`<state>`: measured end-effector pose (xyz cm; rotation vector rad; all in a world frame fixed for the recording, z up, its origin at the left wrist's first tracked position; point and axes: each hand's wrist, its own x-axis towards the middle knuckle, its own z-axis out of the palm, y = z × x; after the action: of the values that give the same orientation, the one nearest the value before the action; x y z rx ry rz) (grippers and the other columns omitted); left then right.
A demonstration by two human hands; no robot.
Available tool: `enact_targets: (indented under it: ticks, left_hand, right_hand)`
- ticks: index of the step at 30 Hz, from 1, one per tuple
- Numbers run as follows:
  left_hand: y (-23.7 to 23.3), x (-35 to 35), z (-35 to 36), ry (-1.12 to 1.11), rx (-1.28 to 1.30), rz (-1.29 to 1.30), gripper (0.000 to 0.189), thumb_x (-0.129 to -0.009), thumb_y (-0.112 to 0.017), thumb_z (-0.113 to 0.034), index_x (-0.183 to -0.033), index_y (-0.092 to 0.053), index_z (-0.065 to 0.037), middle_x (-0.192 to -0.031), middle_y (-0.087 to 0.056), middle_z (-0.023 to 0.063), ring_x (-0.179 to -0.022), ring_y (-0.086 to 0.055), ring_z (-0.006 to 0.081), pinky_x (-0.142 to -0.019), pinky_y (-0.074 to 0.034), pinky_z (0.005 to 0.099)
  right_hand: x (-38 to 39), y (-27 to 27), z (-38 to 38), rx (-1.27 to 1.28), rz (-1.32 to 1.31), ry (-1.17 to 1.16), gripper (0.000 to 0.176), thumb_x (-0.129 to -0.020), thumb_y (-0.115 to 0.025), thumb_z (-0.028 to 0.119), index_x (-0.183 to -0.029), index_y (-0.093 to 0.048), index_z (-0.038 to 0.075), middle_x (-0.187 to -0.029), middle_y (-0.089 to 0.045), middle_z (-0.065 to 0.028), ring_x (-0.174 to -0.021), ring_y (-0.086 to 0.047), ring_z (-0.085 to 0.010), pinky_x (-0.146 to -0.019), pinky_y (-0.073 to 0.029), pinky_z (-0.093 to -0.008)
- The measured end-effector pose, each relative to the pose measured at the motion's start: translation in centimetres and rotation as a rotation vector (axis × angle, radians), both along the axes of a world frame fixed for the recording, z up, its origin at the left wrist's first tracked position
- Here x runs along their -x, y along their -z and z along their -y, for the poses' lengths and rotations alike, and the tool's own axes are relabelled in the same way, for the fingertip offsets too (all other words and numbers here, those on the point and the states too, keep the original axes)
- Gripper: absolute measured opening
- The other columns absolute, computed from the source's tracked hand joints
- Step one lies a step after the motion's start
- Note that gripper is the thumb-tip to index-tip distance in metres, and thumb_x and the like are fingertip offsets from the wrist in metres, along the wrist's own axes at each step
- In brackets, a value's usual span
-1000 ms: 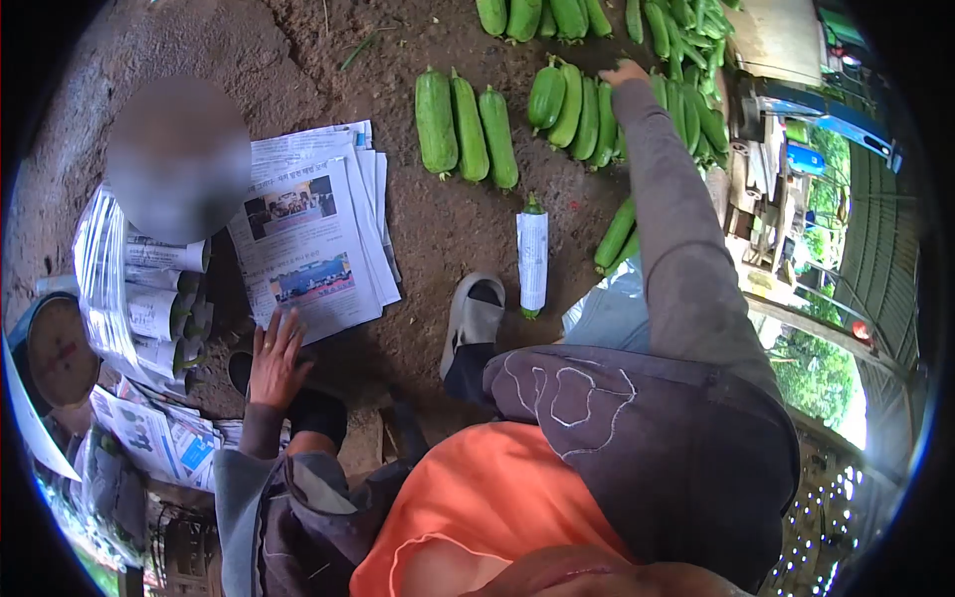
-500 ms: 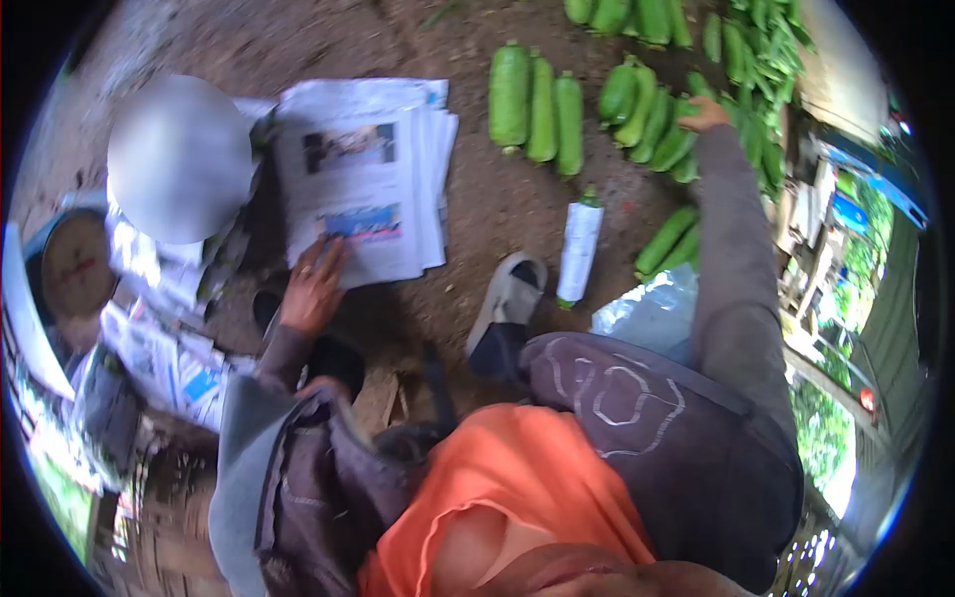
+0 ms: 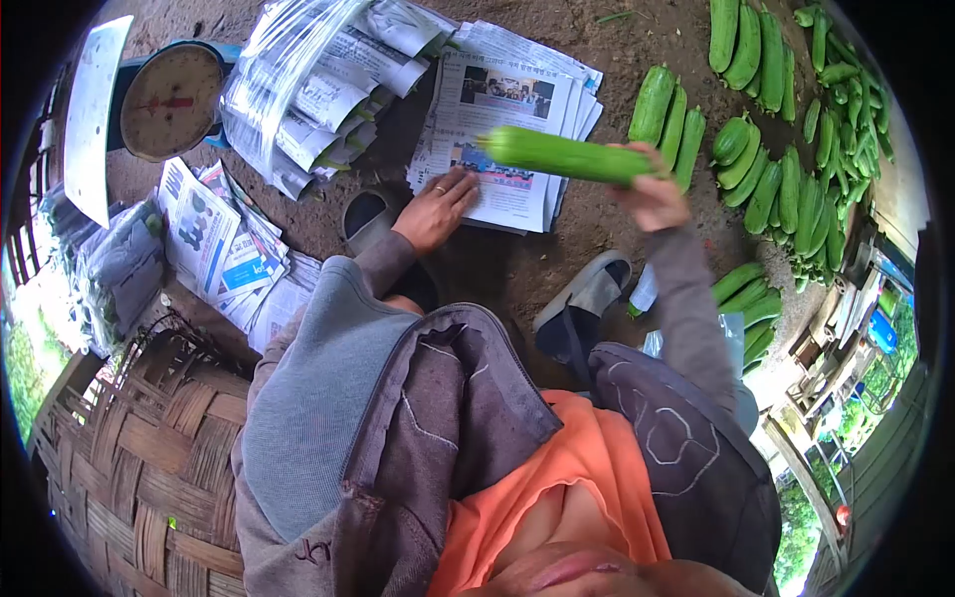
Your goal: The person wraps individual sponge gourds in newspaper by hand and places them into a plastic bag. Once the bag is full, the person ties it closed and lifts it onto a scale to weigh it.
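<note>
A stack of newspaper sheets [image 3: 507,204] lies on the dirt ground in front of me. My left hand [image 3: 438,211] rests flat on its lower left edge, fingers stretched out. My right hand [image 3: 654,199] is closed round one end of a long green gourd [image 3: 557,154], held level above the paper with its other end pointing left. Just beyond my right hand, a few similar gourds [image 3: 652,104] lie side by side. A paper-wrapped gourd [image 3: 645,291] is partly hidden behind my right forearm.
More green gourds [image 3: 761,189] lie in rows at the right. Paper-wrapped bundles in clear plastic [image 3: 308,99] stand at the upper left, beside a dial scale [image 3: 171,104]. Folded newspapers [image 3: 214,234] and a woven bamboo surface [image 3: 149,468] are at the left.
My right hand has come back from the gourd rows with a gourd in it, now over the newspaper. My left hand stays on the paper. The camera view has shifted.
</note>
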<state>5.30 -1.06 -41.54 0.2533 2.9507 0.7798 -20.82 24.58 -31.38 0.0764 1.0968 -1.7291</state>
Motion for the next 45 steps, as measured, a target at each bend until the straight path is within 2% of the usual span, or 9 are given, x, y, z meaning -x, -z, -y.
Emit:
enact_targets:
  ticks: [2,5,9,12,13,16,35,41,45]
  left_hand:
    - [-0.3,-0.1,0.1,0.022,-0.084,-0.03,0.033,-0.082,-0.053,-0.014,-0.112,-0.058,-0.002,-0.129,-0.051,0.0109,-0.125,-0.043,0.0283,-0.099,-0.04,0.0408]
    - [-1.0,-0.8,0.5,0.055,-0.093,0.11,0.024,-0.081,-0.054,-0.017,-0.102,-0.062,-0.006,-0.121,-0.055,0.0065,-0.12,-0.046,0.0227,-0.094,-0.043,0.0341]
    - [-3.1,0.2,1.3,-0.003,-0.051,-0.002,0.018,-0.079,-0.056,-0.016,-0.092,-0.064,-0.009,-0.125,-0.052,0.0047,-0.122,-0.045,0.0224,-0.095,-0.041,0.0369]
    - [-3.8,1.8,1.9,-0.09,-0.125,-0.083,0.015,-0.077,-0.057,-0.014,-0.089,-0.064,-0.008,-0.131,-0.049,0.0072,-0.127,-0.041,0.0258,-0.1,-0.038,0.0429]
    - [-3.8,2.2,2.1,-0.107,-0.162,-0.072,0.014,-0.077,-0.057,-0.014,-0.088,-0.064,-0.007,-0.132,-0.047,0.0081,-0.129,-0.039,0.0272,-0.102,-0.036,0.045]
    - [-3.7,2.6,2.3,-0.145,-0.254,-0.003,0.011,-0.08,-0.06,-0.012,-0.087,-0.065,-0.005,-0.135,-0.046,0.0119,-0.133,-0.035,0.0323,-0.106,-0.032,0.0495]
    - [-5.6,3.1,2.8,-0.164,-0.233,-0.01,0.016,-0.075,-0.07,-0.019,-0.087,-0.067,-0.009,-0.123,-0.057,0.0063,-0.119,-0.048,0.0273,-0.097,-0.04,0.0431]
    - [-4.3,3.0,2.8,-0.161,-0.219,-0.043,0.011,-0.075,-0.069,-0.017,-0.082,-0.067,-0.009,-0.118,-0.059,0.0059,-0.117,-0.05,0.0263,-0.094,-0.042,0.0429]
    - [-4.7,3.1,3.0,-0.189,-0.21,-0.088,0.007,-0.075,-0.068,-0.014,-0.079,-0.065,-0.008,-0.117,-0.059,0.0062,-0.115,-0.051,0.0261,-0.092,-0.043,0.042]
  right_hand:
    - [-3.3,4.6,2.7,-0.006,0.048,-0.105,0.045,-0.073,-0.064,-0.003,-0.115,-0.06,0.013,-0.137,-0.046,-0.0127,-0.116,-0.052,-0.0258,-0.096,-0.047,-0.04]
    - [-5.5,10.3,3.5,-0.075,-0.064,-0.226,0.028,-0.069,-0.059,-0.012,-0.089,-0.069,0.006,-0.139,-0.046,-0.0141,-0.115,-0.053,-0.0192,-0.093,-0.046,-0.0297]
    - [-4.6,9.6,4.1,-0.191,-0.406,-0.477,0.023,-0.068,-0.058,-0.008,-0.082,-0.07,0.006,-0.138,-0.048,-0.0122,-0.117,-0.053,-0.0209,-0.097,-0.042,-0.0337]
    - [-3.8,6.7,5.3,-0.344,-1.172,-0.786,0.021,-0.069,-0.063,0.0,-0.086,-0.072,0.009,-0.136,-0.051,-0.0089,-0.121,-0.049,-0.0255,-0.102,-0.038,-0.0375]
    - [-4.4,5.3,6.1,-0.348,-1.212,-0.739,0.018,-0.07,-0.07,0.014,-0.087,-0.073,0.013,-0.13,-0.055,-0.006,-0.123,-0.046,-0.0292,-0.104,-0.036,-0.04]
    - [-6.7,3.6,7.3,-0.282,-1.445,-0.814,0.018,-0.068,-0.074,0.019,-0.085,-0.073,0.012,-0.13,-0.054,-0.0053,-0.123,-0.046,-0.0277,-0.104,-0.036,-0.0405]
    - [-7.3,3.8,7.8,-0.464,-1.404,-0.86,0.011,-0.066,-0.075,0.008,-0.068,-0.064,0.008,-0.124,-0.055,-0.0016,-0.113,-0.052,-0.0228,-0.092,-0.046,-0.0363]
    - [-6.5,5.8,8.9,-0.425,-1.225,-0.699,0.037,-0.067,-0.076,0.012,-0.101,-0.063,0.009,-0.124,-0.055,-0.0071,-0.113,-0.052,-0.0282,-0.094,-0.044,-0.0375]
    - [-6.1,7.2,9.8,-0.413,-1.259,-0.853,0.05,-0.069,-0.073,0.012,-0.116,-0.057,0.008,-0.12,-0.056,-0.0101,-0.114,-0.051,-0.0301,-0.096,-0.043,-0.0383]
